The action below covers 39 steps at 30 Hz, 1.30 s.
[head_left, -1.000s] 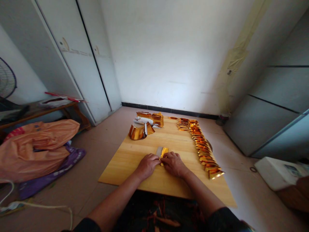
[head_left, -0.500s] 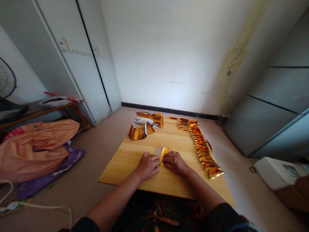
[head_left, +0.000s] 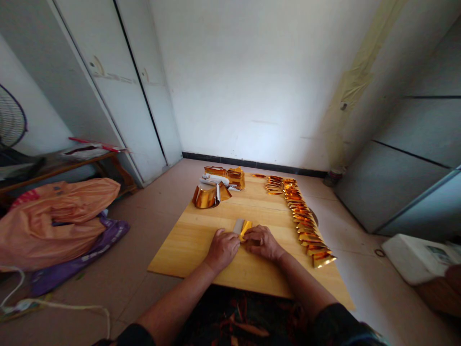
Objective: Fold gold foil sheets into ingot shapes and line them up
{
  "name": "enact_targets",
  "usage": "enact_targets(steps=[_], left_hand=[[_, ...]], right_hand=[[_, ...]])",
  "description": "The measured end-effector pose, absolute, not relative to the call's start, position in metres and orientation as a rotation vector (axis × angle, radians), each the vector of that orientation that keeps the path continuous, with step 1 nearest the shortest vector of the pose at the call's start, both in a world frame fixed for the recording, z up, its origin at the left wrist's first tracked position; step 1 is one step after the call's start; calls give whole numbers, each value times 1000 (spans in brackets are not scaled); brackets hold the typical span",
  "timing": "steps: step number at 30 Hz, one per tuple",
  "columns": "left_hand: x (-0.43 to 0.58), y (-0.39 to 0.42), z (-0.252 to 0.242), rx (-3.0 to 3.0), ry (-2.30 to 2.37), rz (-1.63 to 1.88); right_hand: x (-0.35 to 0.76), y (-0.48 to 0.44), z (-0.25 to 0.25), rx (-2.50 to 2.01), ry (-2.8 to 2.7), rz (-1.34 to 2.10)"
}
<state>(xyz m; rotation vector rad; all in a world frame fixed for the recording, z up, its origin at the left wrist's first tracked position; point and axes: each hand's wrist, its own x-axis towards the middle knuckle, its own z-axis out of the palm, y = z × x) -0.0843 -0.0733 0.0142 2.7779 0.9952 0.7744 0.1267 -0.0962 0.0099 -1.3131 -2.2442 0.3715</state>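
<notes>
A small sheet of gold foil paper [head_left: 246, 227], grey-white on its left side, lies between my two hands on the wooden board [head_left: 194, 240]. My left hand [head_left: 224, 247] is closed at the sheet's left near edge, its fingertips pressing on it. From the right, my right hand [head_left: 264, 241] pinches the gold part with thumb and fingers. The fingertips hide the sheet's near end. To the right runs a long row of folded gold foil pieces [head_left: 304, 221]. A curved gold sheet [head_left: 205, 197] stands at the board's far left.
Behind the curved sheet lies a stack of gold foil papers [head_left: 236, 178] with a white roll [head_left: 215, 179]. Left of the board, an orange bag [head_left: 61, 216] and a purple bag [head_left: 82, 259] rest on the floor. A white box [head_left: 414, 259] stands on the right.
My right fingers have lifted and curled the gold part of the sheet, and its near end is now more gathered. My left hand stays nearly in place. The view has shifted slightly.
</notes>
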Motion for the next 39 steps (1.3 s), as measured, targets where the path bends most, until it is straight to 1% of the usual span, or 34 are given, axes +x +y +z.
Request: enact_targets(steps=[9,16,27,34,39], left_hand=[[-85,-75,15,2771,980,777],[-90,-75,17,2756,913,733],[-91,-69,11,2935,819,651],[-92,-71,9,2854,877,670],[-94,-70,9,2866,822,709]], right_hand=[[115,-90,5,-1451,-2167,309],[103,-90,19,-1628,-2148,279],[91,-84,31,-1809,-2336,180],[90,-81,32,-1850,-2370,190],[91,-80,32,-1867,-2365,208]])
